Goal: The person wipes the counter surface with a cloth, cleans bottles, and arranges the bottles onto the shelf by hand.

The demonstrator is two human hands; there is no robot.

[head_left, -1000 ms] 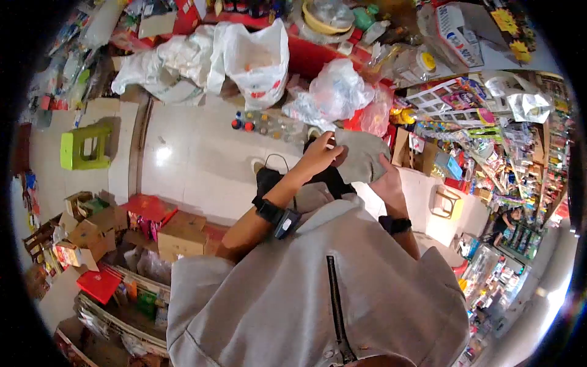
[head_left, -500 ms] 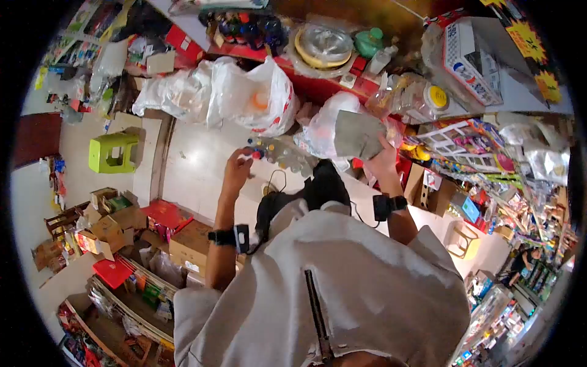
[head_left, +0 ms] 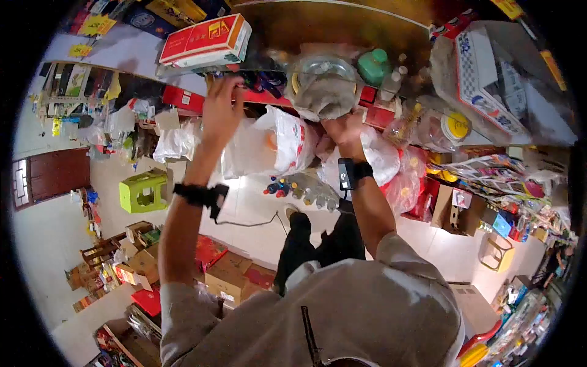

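So both arms are stretched out to the far side. The right hand (head_left: pixel 343 129) is gripping a grey cloth (head_left: pixel 333 105), which is up against the near side of a clear bowl (head_left: pixel 324 66) on the red shelf (head_left: pixel 260 96). A green bottle (head_left: pixel 374 64) stands just right of that bowl.

The left hand (head_left: pixel 221 116) is over at the shelf's left end, fingers a bit bent, right by some dark bottles (head_left: pixel 269 84) (can't tell if it's actually got hold of one). A red and white box (head_left: pixel 205 41) sits just beyond it. White plastic bags (head_left: pixel 287 144) bulge below the shelf between the two arms, and small bottles (head_left: pixel 302 189) stand on the floor nearer in.
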